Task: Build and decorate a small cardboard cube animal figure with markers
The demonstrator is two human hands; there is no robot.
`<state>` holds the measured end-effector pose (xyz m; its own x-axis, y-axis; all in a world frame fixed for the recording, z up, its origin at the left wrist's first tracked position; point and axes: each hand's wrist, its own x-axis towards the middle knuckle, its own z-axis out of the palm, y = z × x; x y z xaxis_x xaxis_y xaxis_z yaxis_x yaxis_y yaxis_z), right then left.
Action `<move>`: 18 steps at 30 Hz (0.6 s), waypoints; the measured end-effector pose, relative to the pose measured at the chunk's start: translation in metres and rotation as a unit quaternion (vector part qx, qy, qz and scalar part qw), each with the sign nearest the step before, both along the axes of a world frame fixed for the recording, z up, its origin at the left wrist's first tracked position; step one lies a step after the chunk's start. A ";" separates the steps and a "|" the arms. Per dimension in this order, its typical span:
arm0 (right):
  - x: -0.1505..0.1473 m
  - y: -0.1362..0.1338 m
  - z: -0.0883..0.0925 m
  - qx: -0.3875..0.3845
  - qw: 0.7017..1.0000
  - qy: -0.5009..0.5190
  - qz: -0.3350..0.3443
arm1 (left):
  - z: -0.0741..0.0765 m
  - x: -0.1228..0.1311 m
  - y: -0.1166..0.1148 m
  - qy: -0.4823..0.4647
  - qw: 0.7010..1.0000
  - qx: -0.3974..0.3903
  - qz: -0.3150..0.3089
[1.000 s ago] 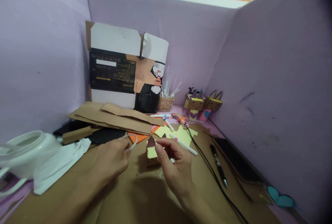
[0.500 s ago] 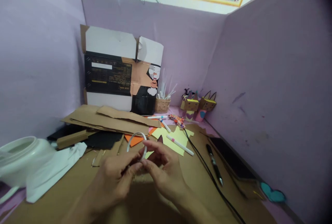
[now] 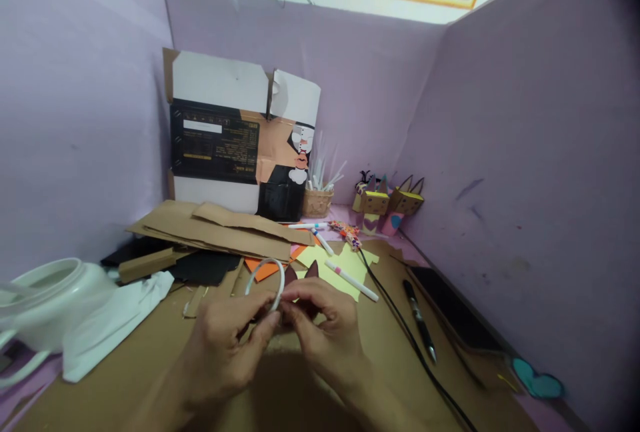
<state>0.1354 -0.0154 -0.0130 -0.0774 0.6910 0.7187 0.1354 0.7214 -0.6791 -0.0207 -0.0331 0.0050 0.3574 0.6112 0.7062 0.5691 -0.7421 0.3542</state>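
My left hand [image 3: 227, 345] pinches a thin white tape ring [image 3: 264, 280] between thumb and fingers, holding it upright over the brown cardboard work surface [image 3: 150, 379]. My right hand [image 3: 323, 332] is closed against the ring's near edge, fingertips pinched at the tape. Just behind my fingers a small yellow paper box with dark brown pointed ears [image 3: 313, 271] peeks out, mostly hidden by my hands.
A white marker [image 3: 353, 280] lies on yellow paper [image 3: 345, 265]; a black pen [image 3: 420, 329], black cable [image 3: 400, 332] and dark phone [image 3: 455, 315] lie right. Cardboard scraps [image 3: 215, 229], a printed box [image 3: 240, 142], a white jug [image 3: 45, 299] with cloth, paper figures [image 3: 387, 205] stand behind.
A second ago my left hand held the ring at the left, apart from my right hand at the box. Both hands have come together on the ring in front of the box.
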 end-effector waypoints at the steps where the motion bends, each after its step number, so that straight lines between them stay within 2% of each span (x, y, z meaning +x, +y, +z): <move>1: 0.000 0.000 0.000 0.000 1.000 0.000 0.001 | 0.000 0.000 0.000 -0.001 1.000 0.005 0.001; 5: 0.000 -0.002 0.001 -0.003 1.000 -0.010 0.000 | -0.004 0.000 0.000 -0.010 0.999 0.029 0.009; 10: 0.000 -0.003 0.003 0.008 1.000 -0.019 -0.003 | -0.007 -0.002 0.002 -0.016 0.997 0.052 0.053; 18: 0.001 -0.003 -0.003 0.034 0.998 -0.032 -0.035 | -0.005 -0.002 0.002 -0.021 0.998 0.060 0.024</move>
<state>0.1367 -0.0182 -0.0163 -0.0769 0.6454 0.7599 0.2283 0.7533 -0.6167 -0.0226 -0.0312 -0.0004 0.2981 0.5372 0.7890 0.5913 -0.7529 0.2891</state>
